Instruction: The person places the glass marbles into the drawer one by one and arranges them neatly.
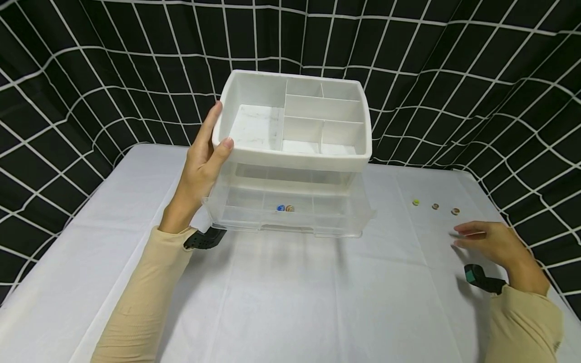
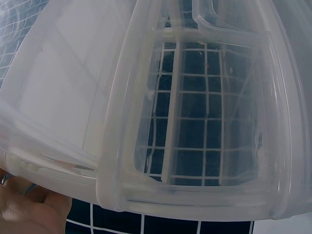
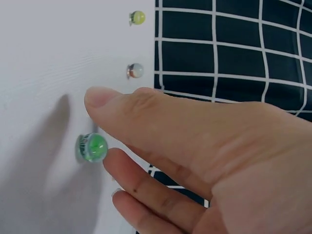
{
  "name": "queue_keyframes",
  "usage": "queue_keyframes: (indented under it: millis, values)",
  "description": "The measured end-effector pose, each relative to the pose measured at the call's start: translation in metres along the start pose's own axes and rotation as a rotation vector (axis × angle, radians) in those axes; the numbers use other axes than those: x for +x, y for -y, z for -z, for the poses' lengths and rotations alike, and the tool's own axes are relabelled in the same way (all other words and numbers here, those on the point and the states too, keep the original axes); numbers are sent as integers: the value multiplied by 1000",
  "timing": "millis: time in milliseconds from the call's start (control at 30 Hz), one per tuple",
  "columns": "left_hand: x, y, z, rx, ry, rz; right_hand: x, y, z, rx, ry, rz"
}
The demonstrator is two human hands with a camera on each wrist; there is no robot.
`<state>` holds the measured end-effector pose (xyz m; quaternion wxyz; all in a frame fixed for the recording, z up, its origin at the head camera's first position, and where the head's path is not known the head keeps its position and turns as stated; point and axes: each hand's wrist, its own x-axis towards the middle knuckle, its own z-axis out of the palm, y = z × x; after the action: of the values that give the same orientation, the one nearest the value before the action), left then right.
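Note:
A white desktop organizer (image 1: pixel 290 160) with divided top compartments stands in the middle of the head view. Its clear drawer (image 1: pixel 245 222) is pulled out at the front. A blue marble (image 1: pixel 281 207) and a brownish marble (image 1: pixel 290 208) lie inside that drawer. My left hand (image 1: pixel 201 161) grips the organizer's left side, thumb over the front rim. At the right, my right hand (image 1: pixel 492 244) is low over the table, thumb and fingers apart. In the right wrist view, a green marble (image 3: pixel 93 147) sits on the cloth right by those fingertips; the head view does not show it.
Beyond my right hand, a yellow-green marble (image 1: pixel 415 202) and two brownish marbles, a nearer one (image 1: pixel 456 212) and a farther one (image 1: pixel 436 206), lie in a row on the white tablecloth (image 1: pixel 281 302). A black cloth with white grid lines (image 1: pixel 408 55) hangs around the table's back and sides.

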<state>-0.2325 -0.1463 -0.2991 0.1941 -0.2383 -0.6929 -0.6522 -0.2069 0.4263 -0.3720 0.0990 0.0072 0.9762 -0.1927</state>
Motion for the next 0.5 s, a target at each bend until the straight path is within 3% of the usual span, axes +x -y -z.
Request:
queue_keyframes:
  millis: [500]
  values:
    - [0,0,0,-4,-1,0,2,-9,-1,2,97,-34]
